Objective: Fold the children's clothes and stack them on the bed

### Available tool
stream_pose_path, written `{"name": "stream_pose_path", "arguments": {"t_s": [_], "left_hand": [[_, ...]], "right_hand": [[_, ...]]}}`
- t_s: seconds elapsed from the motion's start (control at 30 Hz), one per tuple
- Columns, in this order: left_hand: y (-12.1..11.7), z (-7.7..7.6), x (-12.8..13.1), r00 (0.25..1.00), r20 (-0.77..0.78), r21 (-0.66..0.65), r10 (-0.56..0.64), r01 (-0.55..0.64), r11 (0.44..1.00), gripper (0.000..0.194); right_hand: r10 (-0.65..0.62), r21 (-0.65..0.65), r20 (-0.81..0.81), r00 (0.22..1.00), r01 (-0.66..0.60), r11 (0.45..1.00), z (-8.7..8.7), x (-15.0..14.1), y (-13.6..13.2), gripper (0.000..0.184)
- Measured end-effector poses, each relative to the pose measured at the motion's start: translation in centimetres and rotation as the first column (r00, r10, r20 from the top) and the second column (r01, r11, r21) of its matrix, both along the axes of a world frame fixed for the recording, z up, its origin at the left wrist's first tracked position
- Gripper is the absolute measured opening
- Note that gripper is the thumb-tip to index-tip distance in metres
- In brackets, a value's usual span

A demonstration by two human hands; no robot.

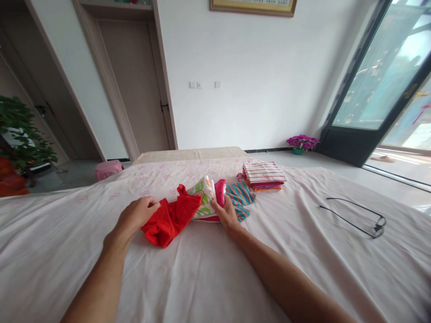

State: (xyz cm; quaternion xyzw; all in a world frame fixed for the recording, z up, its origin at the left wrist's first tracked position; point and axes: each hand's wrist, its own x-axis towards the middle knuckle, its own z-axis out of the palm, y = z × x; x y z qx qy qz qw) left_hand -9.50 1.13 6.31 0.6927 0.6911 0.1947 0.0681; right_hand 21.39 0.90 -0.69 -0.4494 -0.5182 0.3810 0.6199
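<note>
My left hand [139,214] is closed on the left edge of a red garment [170,220], which lies crumpled on the bed. My right hand [226,213] grips a folded white cloth with green and orange print [204,195], its thumb on the near face and its fingers mostly hidden. Just behind that cloth a folded pink cloth [220,190] stands up against my right hand. A blue and orange striped cloth [240,197] lies flat to the right of the hand. The red garment touches the printed cloth and partly covers it.
A stack of folded cloths [264,175], red-striped on top, sits beyond my right hand. Eyeglasses [377,226] lie at the right on the pale bedsheet [202,278]. On the floor are a pink stool [108,169] and a pot of purple flowers [302,142].
</note>
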Motion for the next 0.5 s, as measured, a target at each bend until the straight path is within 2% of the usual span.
{"name": "stream_pose_path", "arguments": {"t_s": [0.1, 0.17, 0.2, 0.27, 0.33, 0.37, 0.43, 0.5], "left_hand": [[0.2, -1.6, 2.7, 0.988, -0.083, 0.041, -0.13, 0.134, 0.99, 0.024], [0.5, -2.7, 3.9, 0.976, -0.143, 0.019, -0.163, 0.167, 0.986, 0.033], [0.7, -2.9, 4.0, 0.976, -0.154, -0.021, -0.153, 0.152, 0.988, 0.033], [1.0, -2.7, 3.4, 0.989, -0.127, -0.116, -0.074, 0.059, 0.991, 0.022], [1.0, -1.4, 1.8, 1.0, 0.011, -0.135, 0.007, -0.006, 0.991, 0.014], [1.0, -0.6, 0.7, 0.991, 0.136, -0.107, -0.001, 0.016, 0.994, 0.018], [0.8, 1.0, -1.5, 0.912, 0.398, 0.023, -0.095, 0.094, 0.995, 0.029], [0.6, 2.1, -3.5, 0.852, 0.506, 0.165, -0.136, 0.059, 0.984, 0.033]], "right_hand": [[-0.028, -0.023, 0.011, 1.0, 0.028, 0.999, 0.0, 0.1, 0.0, 0.051], [-0.026, -0.038, 0.026, 0.999, 0.027, 0.999, -0.1, 0.2, 0.0, 0.051], [-0.018, -0.047, 0.031, 0.999, 0.019, 0.999, -0.1, 0.3, 0.0, 0.051], [0.0, -0.059, 0.029, 1.0, 0.002, 0.998, 0.0, 0.3, 0.0, 0.053], [0.008, -0.058, 0.013, 1.0, -0.008, 0.998, 0.0, 0.3, 0.0, 0.055], [0.011, -0.056, 0.005, 1.0, -0.01, 0.998, 0.0, 0.3, 0.0, 0.055], [0.019, -0.059, 0.001, 1.0, -0.019, 0.998, 0.1, 0.3, 0.1, 0.056], [0.031, -0.068, 0.009, 0.999, -0.03, 0.997, 0.1, 0.3, 0.1, 0.055]]}}
